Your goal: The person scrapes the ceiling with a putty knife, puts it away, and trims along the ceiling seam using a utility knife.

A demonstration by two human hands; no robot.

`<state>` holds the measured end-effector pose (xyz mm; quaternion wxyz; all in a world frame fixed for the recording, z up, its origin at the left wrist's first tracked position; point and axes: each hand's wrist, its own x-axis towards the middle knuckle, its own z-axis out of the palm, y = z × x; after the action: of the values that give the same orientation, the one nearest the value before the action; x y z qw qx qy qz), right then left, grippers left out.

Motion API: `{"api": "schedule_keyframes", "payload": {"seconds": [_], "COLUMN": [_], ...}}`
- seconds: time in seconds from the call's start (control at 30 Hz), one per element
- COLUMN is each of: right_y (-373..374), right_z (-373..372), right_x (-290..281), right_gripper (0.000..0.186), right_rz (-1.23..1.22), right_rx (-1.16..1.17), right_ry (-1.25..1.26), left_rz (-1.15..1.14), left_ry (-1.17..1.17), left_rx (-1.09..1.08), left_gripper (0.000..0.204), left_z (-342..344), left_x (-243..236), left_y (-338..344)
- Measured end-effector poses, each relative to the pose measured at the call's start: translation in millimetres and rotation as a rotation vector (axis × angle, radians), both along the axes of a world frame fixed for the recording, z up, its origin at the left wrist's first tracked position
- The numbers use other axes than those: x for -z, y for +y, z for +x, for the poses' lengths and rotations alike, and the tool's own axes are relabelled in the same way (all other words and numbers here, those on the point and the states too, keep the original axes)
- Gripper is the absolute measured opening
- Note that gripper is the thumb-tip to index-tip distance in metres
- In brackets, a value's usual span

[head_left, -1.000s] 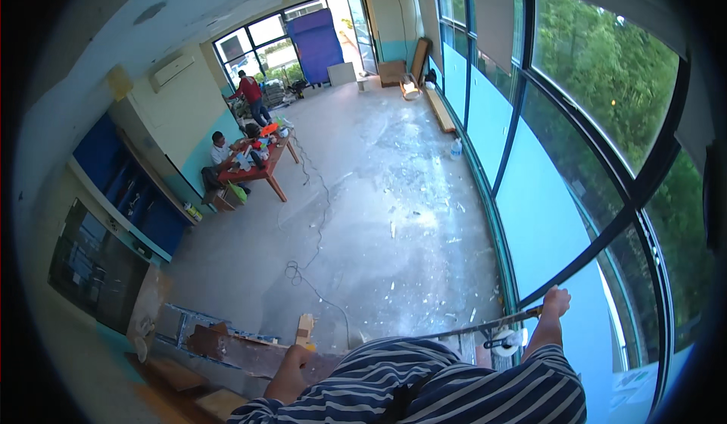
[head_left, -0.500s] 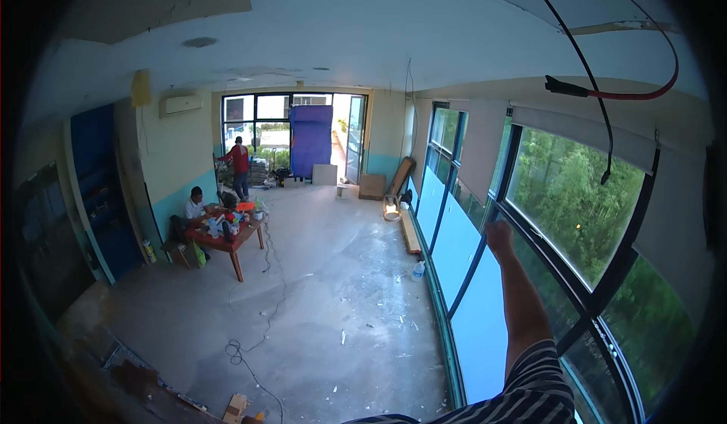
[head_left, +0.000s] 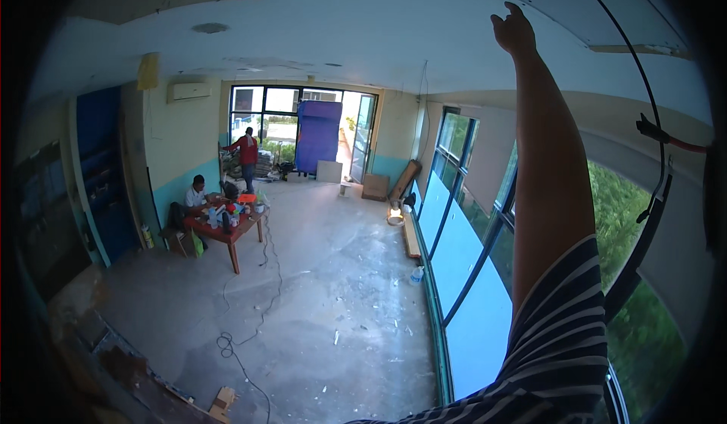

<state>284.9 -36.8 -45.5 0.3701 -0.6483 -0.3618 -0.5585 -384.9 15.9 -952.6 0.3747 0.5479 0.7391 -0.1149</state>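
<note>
Right hand [head_left: 516,30] stretched up toward the pale ceiling [head_left: 341,23], high and to the right of the red table [head_left: 234,239] in my view.

From my remote feed I see the thumb and partly bent fingers loosely parted; I cannot tell whether they touch the ceiling. The left hand is out of frame, so I cannot tell its fingers. Grey floor [head_left: 318,295] spreads right of the table, scuffed and specked with pale debris, and a coiled cable [head_left: 226,342] lies nearer me than the table. Well right of it, by the windows, stands a clear bottle [head_left: 417,275], contents unclear to me; farther back, a lamp [head_left: 394,216] glows. Left of the table, a blue shelf recess [head_left: 102,159] holds items too dim to identify. Mixed clutter covers the tabletop, and a green bag [head_left: 198,244] is just beside the table.
</note>
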Motion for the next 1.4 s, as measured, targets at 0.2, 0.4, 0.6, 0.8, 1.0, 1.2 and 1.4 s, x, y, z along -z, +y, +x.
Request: {"api": "schedule_keyframes", "payload": {"seconds": [0.2, 0.4, 0.6, 0.8, 1.0, 1.2, 1.4], "right_y": [-2.9, 20.3, 7.8, 25.1, 15.5, 26.3, 16.3], "right_z": [11.3, 37.7, 63.6, 51.3, 48.8, 28.6, 40.6], "right_x": [-39.3, -62.9, -120.0, -106.3, -111.4, -91.2, -84.6], "right_gripper": [0.056, 0.051, 0.049, 0.061, 0.051, 0.053, 0.041], "right_rz": [-0.027, -0.09, 0.045, 0.173, -0.024, -0.035, -0.075], "right_rx": [0.048, -0.006, -0.137, -0.388, 0.13, 0.217, 0.344], "right_ry": [-0.07, -0.107, 0.179, 0.521, 0.292, 0.231, 0.136], "left_rz": [0.002, -0.026, -0.093, 0.106, 0.004, 0.035, 0.045], "left_ry": [-0.001, -0.007, -0.019, 0.078, 0.002, -0.033, -0.061], "left_rx": [-0.071, -0.24, -0.41, -0.018, -0.344, -0.354, -0.33], "left_gripper": [0.053, 0.057, 0.06, 0.052, 0.052, 0.051, 0.05], "left_z": [-14.3, -46.5, -69.7, -124.8, -75.8, -42.9, -26.8], "left_x": [-0.8, 10.4, 23.9, 116.6, 57.7, 15.2, 3.2], "left_y": [-18.4, -86.6, -171.6, -239.6, -158.0, -108.7, -82.3]}}
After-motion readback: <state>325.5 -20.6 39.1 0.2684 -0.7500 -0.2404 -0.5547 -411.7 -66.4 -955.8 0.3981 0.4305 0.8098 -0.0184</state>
